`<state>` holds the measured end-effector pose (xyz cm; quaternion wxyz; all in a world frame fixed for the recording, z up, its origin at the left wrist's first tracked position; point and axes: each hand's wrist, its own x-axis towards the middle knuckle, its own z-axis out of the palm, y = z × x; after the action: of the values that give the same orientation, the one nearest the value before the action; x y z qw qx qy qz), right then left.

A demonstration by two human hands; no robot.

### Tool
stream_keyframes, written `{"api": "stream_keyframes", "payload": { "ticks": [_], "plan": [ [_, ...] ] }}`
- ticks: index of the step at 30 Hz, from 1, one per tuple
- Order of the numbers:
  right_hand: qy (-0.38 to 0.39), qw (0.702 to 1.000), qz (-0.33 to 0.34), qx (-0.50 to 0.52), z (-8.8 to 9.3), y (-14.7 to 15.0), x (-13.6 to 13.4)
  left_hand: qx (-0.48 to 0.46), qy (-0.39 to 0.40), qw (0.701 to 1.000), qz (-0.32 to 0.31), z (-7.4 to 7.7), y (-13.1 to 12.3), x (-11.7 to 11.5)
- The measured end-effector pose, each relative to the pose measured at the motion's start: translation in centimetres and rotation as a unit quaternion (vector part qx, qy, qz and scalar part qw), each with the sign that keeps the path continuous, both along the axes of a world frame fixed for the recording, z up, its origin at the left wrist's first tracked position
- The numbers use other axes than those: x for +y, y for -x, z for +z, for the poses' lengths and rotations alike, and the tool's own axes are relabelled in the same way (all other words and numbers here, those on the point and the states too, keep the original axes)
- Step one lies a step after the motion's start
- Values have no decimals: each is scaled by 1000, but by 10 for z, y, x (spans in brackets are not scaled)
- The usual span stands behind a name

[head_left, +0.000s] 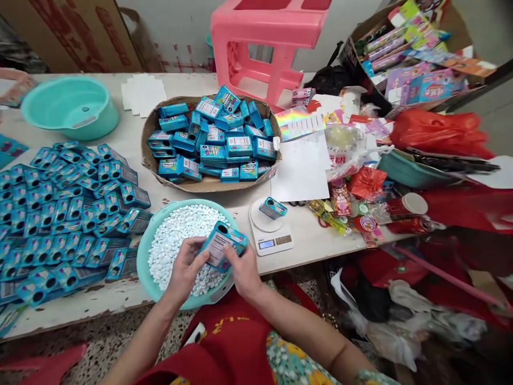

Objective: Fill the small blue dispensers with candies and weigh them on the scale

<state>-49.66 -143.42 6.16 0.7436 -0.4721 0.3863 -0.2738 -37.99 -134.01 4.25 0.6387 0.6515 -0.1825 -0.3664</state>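
Observation:
A blue printed box (222, 246) with a dark round hole at its upper left is held between both hands, over a teal basin (148, 283) of small white candies (172, 235). My left hand (188, 262) grips its left edge, and the fingers of my right hand (242, 264) close round its right side. Just right of the basin, another blue box (273, 208) lies on a white digital scale (276, 243). Behind the basin stands a cardboard tray (208, 185) heaped with blue boxes (238, 145).
Many blue boxes with holes (72, 208) crowd the table's left side. An empty teal basin (72, 107) sits behind them. At the back is a pink stool (268, 27). White paper (302, 171), wrapped sweets and a red bag (436, 131) lie to the right.

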Motion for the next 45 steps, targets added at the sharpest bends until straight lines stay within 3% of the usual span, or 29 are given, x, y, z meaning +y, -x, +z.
{"api": "stream_keyframes", "payload": {
  "ticks": [2,5,7,9,12,17,19,22,25,29,33,37,40,45],
  "plan": [
    [1,999,-24,30,2,5,-9,-196,-51,979,2,-16,-9,17],
    [16,999,13,49,5,24,-22,-413,-156,894,75,-48,-26,40],
    [23,997,9,71,3,38,-25,-449,-215,864,73,-68,-35,48],
    [20,996,-7,90,-1,47,-22,-444,-258,856,48,-81,-39,45],
    [19,994,-9,105,-7,47,-14,-433,-278,856,40,-86,-40,28],
    [99,982,54,152,-3,23,-6,-383,-238,886,105,-80,-41,-2],
    [132,972,92,170,2,13,-6,-312,-219,915,130,-78,-44,-7],
    [201,950,139,194,7,0,-6,-131,-174,958,188,-68,-48,-10],
    [313,908,180,210,10,-12,-4,75,-68,962,253,-44,-47,-9],
    [410,854,229,225,15,-27,5,232,99,937,240,2,-41,-10],
    [461,815,260,234,21,-39,12,286,182,909,242,31,-38,-14],
    [477,804,266,237,23,-42,11,294,165,900,277,35,-39,-17],
    [474,809,264,227,21,-41,10,288,143,904,282,34,-38,-20],
    [424,846,245,211,16,-37,8,241,152,922,263,37,-34,-26]
  ]
}}
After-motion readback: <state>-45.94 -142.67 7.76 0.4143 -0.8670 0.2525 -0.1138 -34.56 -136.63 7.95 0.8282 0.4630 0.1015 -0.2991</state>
